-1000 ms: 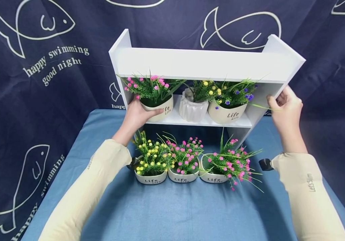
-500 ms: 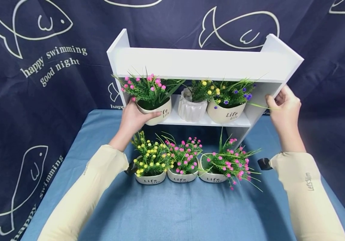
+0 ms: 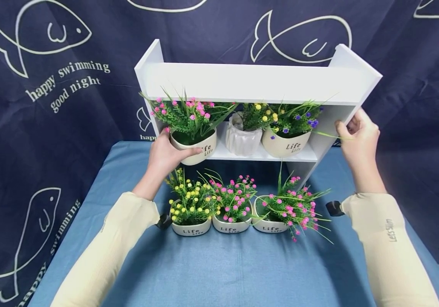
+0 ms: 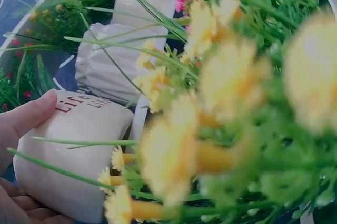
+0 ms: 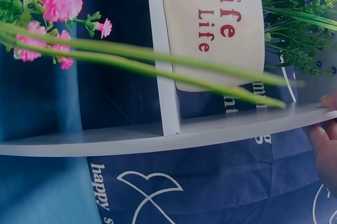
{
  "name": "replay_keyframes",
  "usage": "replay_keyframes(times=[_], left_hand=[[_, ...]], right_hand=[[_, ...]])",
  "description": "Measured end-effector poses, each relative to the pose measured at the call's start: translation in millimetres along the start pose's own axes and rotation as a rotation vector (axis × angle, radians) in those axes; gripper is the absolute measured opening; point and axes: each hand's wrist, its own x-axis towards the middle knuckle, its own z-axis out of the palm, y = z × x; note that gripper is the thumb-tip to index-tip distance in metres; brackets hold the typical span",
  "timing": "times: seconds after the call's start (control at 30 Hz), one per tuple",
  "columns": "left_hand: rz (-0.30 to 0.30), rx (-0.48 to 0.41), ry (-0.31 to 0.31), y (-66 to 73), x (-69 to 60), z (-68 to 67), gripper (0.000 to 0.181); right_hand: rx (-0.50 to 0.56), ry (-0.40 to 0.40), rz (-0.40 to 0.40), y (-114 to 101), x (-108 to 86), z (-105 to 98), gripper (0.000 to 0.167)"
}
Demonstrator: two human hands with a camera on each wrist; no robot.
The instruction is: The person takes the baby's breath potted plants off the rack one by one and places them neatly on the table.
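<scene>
My left hand (image 3: 164, 154) grips a cream flowerpot (image 3: 201, 154) lettered "Life", with pink flowers and grass blades, at the left end of the middle shelf. In the left wrist view the thumb lies on the front of this flowerpot (image 4: 63, 155), with the fingers under its side. The pot's base juts past the shelf's front edge. My right hand (image 3: 359, 143) holds the right side panel of the white shelf rack (image 3: 250, 83), thumb inside and fingers outside. A white fluted pot (image 3: 244, 140) and a cream pot with purple and yellow flowers (image 3: 286, 145) share that shelf.
On the blue tablecloth (image 3: 219, 268), in front of the rack, stand a pot of yellow flowers (image 3: 191, 229) and two pots of pink flowers, one in the middle (image 3: 232, 226) and one at right (image 3: 271, 226). A dark fish-print curtain (image 3: 100, 25) hangs behind.
The left hand has drawn the pink-flowered flowerpot forward and slightly left, away from the fluted pot and over the shelf's front edge. The right hand keeps its hold on the side panel.
</scene>
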Motion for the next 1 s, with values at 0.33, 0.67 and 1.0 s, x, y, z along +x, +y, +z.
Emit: replay_keyframes(times=[0.33, 0.67, 1.0], left_hand=[[-0.009, -0.015, -0.071, -1.5, -9.4, -6.8, 0.101], [0.003, -0.041, -0.1, -2.4, -22.1, -17.6, 0.085], [0.043, -0.065, -0.111, -7.5, -34.7, -27.1, 0.088]], right_hand=[[0.019, 0.0, 0.012, 0.8, -0.7, 1.0, 0.037], [0.008, 0.006, 0.002, 1.5, -0.5, 0.2, 0.036], [0.015, 0.009, 0.01, 2.1, 1.1, 0.5, 0.035]])
